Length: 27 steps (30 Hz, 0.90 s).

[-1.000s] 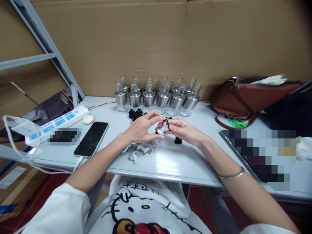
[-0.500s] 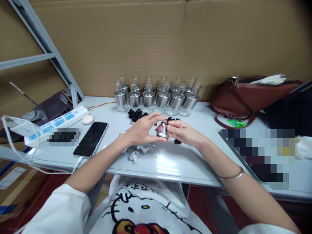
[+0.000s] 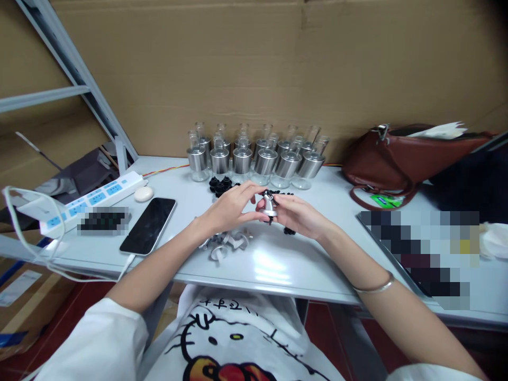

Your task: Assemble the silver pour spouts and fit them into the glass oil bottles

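Between both hands, above the table, is a small silver cone-shaped bottle top [image 3: 270, 206] with black parts at its upper and lower ends. My left hand [image 3: 232, 205] grips its left side, thumb low and fingers curled over the top. From the right, the fingers of my right hand [image 3: 304, 216] close on it near its upper part. Black ribbed stoppers [image 3: 220, 185] lie behind my left hand. Below that hand are several translucent plastic pieces [image 3: 224, 244]. Small black parts [image 3: 289, 230] sit beside and partly behind my right hand.
Glass bottles with metal sleeves [image 3: 242, 159] stand in two rows at the back. On the left are a power strip [image 3: 97, 198], a phone [image 3: 148, 226] on a cable and a round white case [image 3: 143, 194]. A brown bag [image 3: 413, 159] and a blurred tray lie right.
The bottle top has been tilted, so its black underside part now shows below the rim. My right fingers have shifted from the black piece at its top to around its side.
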Tool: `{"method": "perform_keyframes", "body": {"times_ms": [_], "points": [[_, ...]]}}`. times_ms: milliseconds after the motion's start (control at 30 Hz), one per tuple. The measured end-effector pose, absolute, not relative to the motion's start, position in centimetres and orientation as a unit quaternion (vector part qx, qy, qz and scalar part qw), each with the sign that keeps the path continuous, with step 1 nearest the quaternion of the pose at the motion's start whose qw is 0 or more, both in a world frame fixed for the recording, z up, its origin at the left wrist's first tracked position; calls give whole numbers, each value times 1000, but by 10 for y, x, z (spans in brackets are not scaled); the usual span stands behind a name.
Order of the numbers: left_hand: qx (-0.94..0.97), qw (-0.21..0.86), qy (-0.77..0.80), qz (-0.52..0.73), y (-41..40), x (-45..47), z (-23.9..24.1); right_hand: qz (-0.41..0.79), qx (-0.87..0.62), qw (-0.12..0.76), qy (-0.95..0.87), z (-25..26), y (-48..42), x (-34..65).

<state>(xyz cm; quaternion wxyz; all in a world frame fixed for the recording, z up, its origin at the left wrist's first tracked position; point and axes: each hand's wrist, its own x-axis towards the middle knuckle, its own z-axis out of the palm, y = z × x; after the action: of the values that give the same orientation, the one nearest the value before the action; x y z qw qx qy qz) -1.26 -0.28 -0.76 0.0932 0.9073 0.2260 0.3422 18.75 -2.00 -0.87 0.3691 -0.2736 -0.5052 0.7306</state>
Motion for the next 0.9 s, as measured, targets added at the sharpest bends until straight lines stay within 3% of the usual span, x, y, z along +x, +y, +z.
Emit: {"method": "perform_keyframes", "body": {"times_ms": [500,800,900], "points": [[896,26,308,318,-5,-10,-6,742,-217,350,-530,-13,-21,188],[886,32,317,338,-5,-12,-5,608,-264,364,-655,-10,-24,183],[876,15,314,366,-6,-13,-4,489,-316,401,-707,0,-23,185]]}}
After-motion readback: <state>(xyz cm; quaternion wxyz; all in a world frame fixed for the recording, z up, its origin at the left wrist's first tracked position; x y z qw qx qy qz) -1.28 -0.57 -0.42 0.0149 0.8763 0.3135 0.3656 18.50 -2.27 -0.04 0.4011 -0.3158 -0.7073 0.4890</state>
